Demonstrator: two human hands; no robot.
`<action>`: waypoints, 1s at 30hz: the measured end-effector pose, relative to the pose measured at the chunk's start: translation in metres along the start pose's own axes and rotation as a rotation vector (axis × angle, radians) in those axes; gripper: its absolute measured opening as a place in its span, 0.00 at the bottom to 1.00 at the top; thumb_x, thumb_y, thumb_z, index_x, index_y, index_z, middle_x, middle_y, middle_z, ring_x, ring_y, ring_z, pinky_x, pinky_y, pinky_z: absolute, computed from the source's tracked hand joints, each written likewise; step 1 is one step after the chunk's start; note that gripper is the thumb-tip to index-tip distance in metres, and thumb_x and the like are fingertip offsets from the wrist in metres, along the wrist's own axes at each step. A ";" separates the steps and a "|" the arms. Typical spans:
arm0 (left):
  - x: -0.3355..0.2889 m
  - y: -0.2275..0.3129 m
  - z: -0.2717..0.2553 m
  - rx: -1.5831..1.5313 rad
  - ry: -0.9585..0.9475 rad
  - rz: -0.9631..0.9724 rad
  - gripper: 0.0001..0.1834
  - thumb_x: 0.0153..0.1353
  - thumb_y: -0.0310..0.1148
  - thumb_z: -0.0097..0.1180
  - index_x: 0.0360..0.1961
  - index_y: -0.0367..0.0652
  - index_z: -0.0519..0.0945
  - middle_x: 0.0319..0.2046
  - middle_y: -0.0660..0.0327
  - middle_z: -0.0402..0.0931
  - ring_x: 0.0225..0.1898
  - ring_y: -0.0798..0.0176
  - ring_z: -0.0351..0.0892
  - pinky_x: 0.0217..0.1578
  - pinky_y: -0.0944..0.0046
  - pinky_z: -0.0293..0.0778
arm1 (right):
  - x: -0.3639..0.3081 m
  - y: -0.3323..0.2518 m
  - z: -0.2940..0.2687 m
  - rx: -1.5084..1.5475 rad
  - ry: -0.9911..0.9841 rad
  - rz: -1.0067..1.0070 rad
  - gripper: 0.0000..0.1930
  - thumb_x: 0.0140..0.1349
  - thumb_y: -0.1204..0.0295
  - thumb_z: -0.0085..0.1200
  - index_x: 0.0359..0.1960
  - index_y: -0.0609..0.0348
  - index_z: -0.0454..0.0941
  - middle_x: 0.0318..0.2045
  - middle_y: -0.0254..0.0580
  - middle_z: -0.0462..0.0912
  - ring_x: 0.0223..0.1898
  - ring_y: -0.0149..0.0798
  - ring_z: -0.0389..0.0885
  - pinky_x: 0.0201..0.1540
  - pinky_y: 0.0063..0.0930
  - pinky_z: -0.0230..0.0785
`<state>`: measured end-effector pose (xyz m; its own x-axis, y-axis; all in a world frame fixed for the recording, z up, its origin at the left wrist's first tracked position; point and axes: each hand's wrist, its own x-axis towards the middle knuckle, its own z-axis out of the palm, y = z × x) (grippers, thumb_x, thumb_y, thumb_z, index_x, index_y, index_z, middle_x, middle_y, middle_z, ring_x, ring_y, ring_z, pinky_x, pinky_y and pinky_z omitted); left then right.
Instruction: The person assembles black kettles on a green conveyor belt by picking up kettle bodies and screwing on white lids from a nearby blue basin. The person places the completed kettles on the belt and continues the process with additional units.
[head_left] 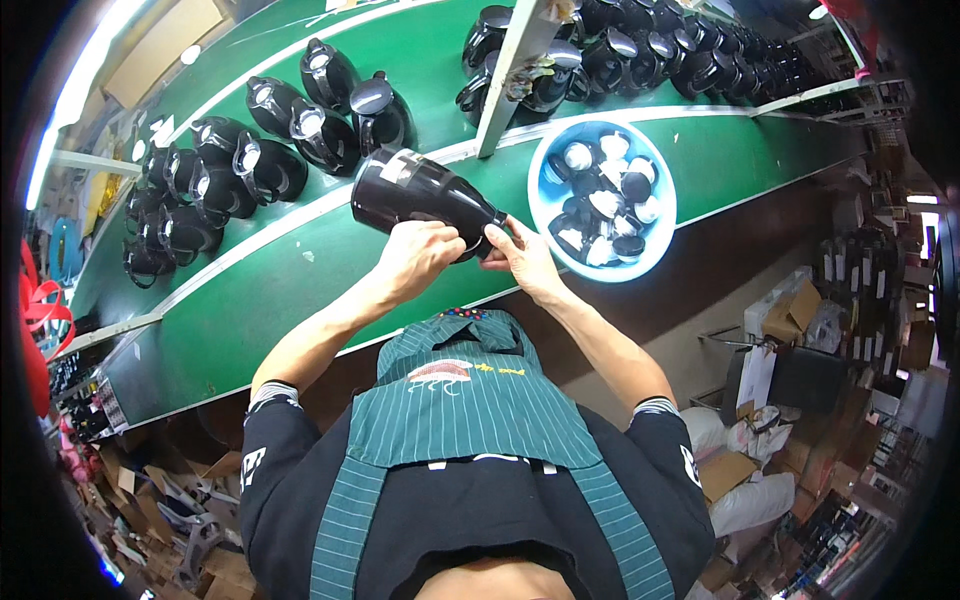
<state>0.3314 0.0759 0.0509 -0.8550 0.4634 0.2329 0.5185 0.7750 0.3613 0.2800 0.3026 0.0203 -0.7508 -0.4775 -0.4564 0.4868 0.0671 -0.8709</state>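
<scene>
Striped green apron cloth (470, 420) over a black shirt fills the view closest in, and just beyond it both bare hands meet on a glossy black plastic kettle body (420, 192), held tipped on its side above the near edge of the green conveyor belt (260, 290), wide end pointing up and to the left. To my eye the work at the narrow end would go best with the body kept steady and the small end turned toward the fingers, so nothing slips off-line. Wrapped around the narrow end, the left hand (418, 258) has its fingers curled closed on the shell. At the very tip, the right hand (525, 262) pinches with thumb and fingers nearly together; whether a small part sits between them I cannot tell. Just right of the hands sits a round light-blue plastic bowl (540, 215) of black-and-white caps, and more black kettle bodies (300, 125) stand in groups farther along the belt.
</scene>
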 end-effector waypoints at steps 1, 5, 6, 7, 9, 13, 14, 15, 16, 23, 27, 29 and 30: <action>0.000 -0.002 0.004 0.025 0.007 0.036 0.07 0.49 0.32 0.63 0.26 0.48 0.75 0.26 0.65 0.74 0.33 0.59 0.80 0.34 0.57 0.76 | 0.001 0.004 -0.002 0.148 0.012 0.087 0.24 0.71 0.55 0.62 0.55 0.65 0.76 0.37 0.41 0.86 0.36 0.32 0.87 0.42 0.26 0.83; 0.006 -0.021 0.006 0.174 0.015 0.169 0.07 0.49 0.34 0.61 0.29 0.51 0.76 0.28 0.69 0.70 0.35 0.65 0.77 0.37 0.61 0.70 | 0.005 0.002 -0.001 0.355 0.044 0.149 0.26 0.74 0.56 0.60 0.61 0.65 0.73 0.43 0.43 0.84 0.39 0.35 0.88 0.44 0.29 0.85; 0.009 -0.026 0.001 0.213 -0.006 0.154 0.07 0.49 0.37 0.61 0.30 0.52 0.76 0.29 0.69 0.71 0.36 0.65 0.78 0.39 0.61 0.70 | 0.008 -0.003 0.001 0.362 0.047 0.111 0.27 0.74 0.56 0.59 0.63 0.65 0.72 0.45 0.44 0.84 0.40 0.36 0.88 0.45 0.30 0.85; 0.015 -0.034 -0.006 0.254 -0.024 0.147 0.08 0.49 0.39 0.61 0.30 0.53 0.77 0.31 0.69 0.71 0.38 0.66 0.78 0.41 0.60 0.71 | 0.013 -0.009 -0.002 0.369 0.055 0.067 0.28 0.74 0.55 0.58 0.65 0.65 0.70 0.47 0.46 0.83 0.42 0.37 0.88 0.45 0.31 0.85; 0.035 -0.051 -0.028 0.255 0.236 0.113 0.06 0.47 0.34 0.62 0.26 0.52 0.76 0.28 0.69 0.72 0.35 0.63 0.78 0.42 0.58 0.70 | 0.024 -0.008 -0.030 0.373 0.035 -0.072 0.32 0.75 0.53 0.56 0.71 0.64 0.65 0.51 0.50 0.82 0.49 0.42 0.87 0.48 0.35 0.85; 0.097 -0.099 -0.078 -0.023 0.874 -0.245 0.14 0.56 0.28 0.73 0.24 0.38 0.76 0.21 0.56 0.72 0.23 0.56 0.71 0.27 0.60 0.68 | 0.058 0.017 -0.127 -0.217 0.520 -0.254 0.29 0.73 0.55 0.59 0.64 0.66 0.74 0.54 0.52 0.83 0.49 0.41 0.87 0.47 0.35 0.81; 0.117 -0.099 -0.094 -0.130 0.988 -0.316 0.14 0.57 0.26 0.74 0.24 0.38 0.77 0.18 0.64 0.70 0.19 0.67 0.66 0.25 0.66 0.64 | 0.065 0.018 -0.138 -0.358 0.619 -0.237 0.28 0.71 0.56 0.60 0.63 0.66 0.75 0.55 0.53 0.83 0.48 0.42 0.87 0.49 0.37 0.80; 0.121 -0.127 -0.091 -0.350 1.033 -0.474 0.16 0.60 0.29 0.76 0.23 0.39 0.78 0.19 0.74 0.67 0.22 0.77 0.60 0.25 0.70 0.60 | 0.073 0.014 -0.149 -0.508 0.714 -0.229 0.27 0.70 0.58 0.61 0.62 0.66 0.77 0.56 0.54 0.83 0.48 0.43 0.87 0.51 0.38 0.78; 0.135 -0.145 -0.088 -0.399 1.082 -0.458 0.17 0.60 0.31 0.76 0.23 0.40 0.78 0.20 0.76 0.66 0.23 0.78 0.59 0.25 0.72 0.58 | 0.085 0.021 -0.166 -0.589 0.737 -0.282 0.27 0.69 0.59 0.62 0.62 0.67 0.76 0.56 0.55 0.84 0.50 0.45 0.86 0.54 0.40 0.78; 0.247 -0.266 -0.020 -0.981 1.104 -0.759 0.19 0.62 0.44 0.74 0.25 0.41 0.81 0.23 0.70 0.75 0.26 0.75 0.68 0.31 0.69 0.65 | 0.165 0.047 -0.191 -1.498 0.545 -0.221 0.38 0.57 0.59 0.69 0.67 0.60 0.70 0.65 0.60 0.71 0.68 0.57 0.67 0.68 0.56 0.62; 0.246 -0.301 0.066 -1.057 1.019 -0.760 0.21 0.70 0.47 0.64 0.27 0.39 0.84 0.27 0.65 0.82 0.32 0.72 0.74 0.38 0.68 0.69 | 0.197 0.054 -0.189 -1.658 0.530 -0.233 0.23 0.66 0.69 0.58 0.63 0.52 0.77 0.69 0.59 0.67 0.67 0.65 0.66 0.66 0.56 0.65; 0.233 -0.300 0.100 -0.869 0.848 -0.840 0.19 0.71 0.45 0.63 0.31 0.40 0.86 0.30 0.63 0.84 0.34 0.71 0.78 0.41 0.66 0.72 | 0.196 0.056 -0.191 -1.562 0.530 -0.222 0.17 0.70 0.70 0.52 0.59 0.48 0.81 0.70 0.57 0.65 0.67 0.63 0.66 0.60 0.51 0.73; 0.222 -0.298 0.113 -0.915 0.802 -0.871 0.18 0.71 0.46 0.62 0.35 0.40 0.86 0.33 0.61 0.85 0.38 0.70 0.80 0.45 0.65 0.74 | 0.193 0.058 -0.192 -1.574 0.503 -0.247 0.16 0.70 0.70 0.52 0.57 0.49 0.83 0.70 0.57 0.65 0.66 0.63 0.66 0.60 0.51 0.73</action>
<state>-0.0148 -0.0034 -0.1072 -0.8152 -0.5781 -0.0365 -0.0487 0.0056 0.9988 0.0773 0.3826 -0.1536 -0.9467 -0.3210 -0.0271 -0.3167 0.9428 -0.1041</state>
